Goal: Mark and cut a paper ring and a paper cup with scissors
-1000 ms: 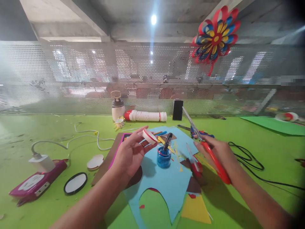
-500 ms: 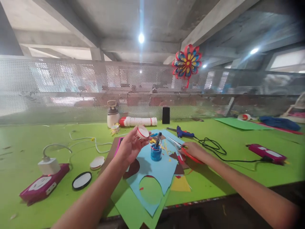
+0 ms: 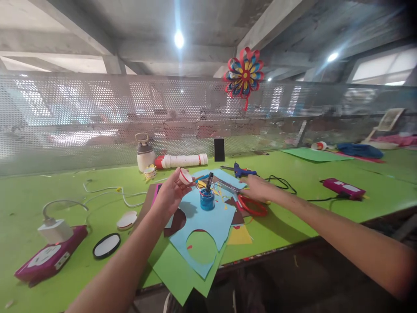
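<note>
My left hand (image 3: 171, 193) pinches a small white paper cup with a red rim (image 3: 185, 176) above the light blue paper sheet (image 3: 210, 224). My right hand (image 3: 258, 188) lies flat and low over the green table (image 3: 293, 217), fingers spread. Red-handled scissors (image 3: 251, 205) lie on the table just under and in front of it; no grip on them shows. A blue jar holding a black marker (image 3: 207, 200) stands between my two hands. Coloured paper scraps lie around the jar.
A blue glue gun (image 3: 243, 170) with a black cord, a lying stack of white cups (image 3: 182, 161), a white bottle (image 3: 144, 154) and a black box (image 3: 219, 149) sit farther back. A pink device (image 3: 48, 256), black-rimmed disc (image 3: 106, 245) and white lid (image 3: 127, 219) lie left. Mesh fence behind.
My right hand came down from holding the scissors raised and laid them on the table. The view pulled back and up. My left hand kept the cup.
</note>
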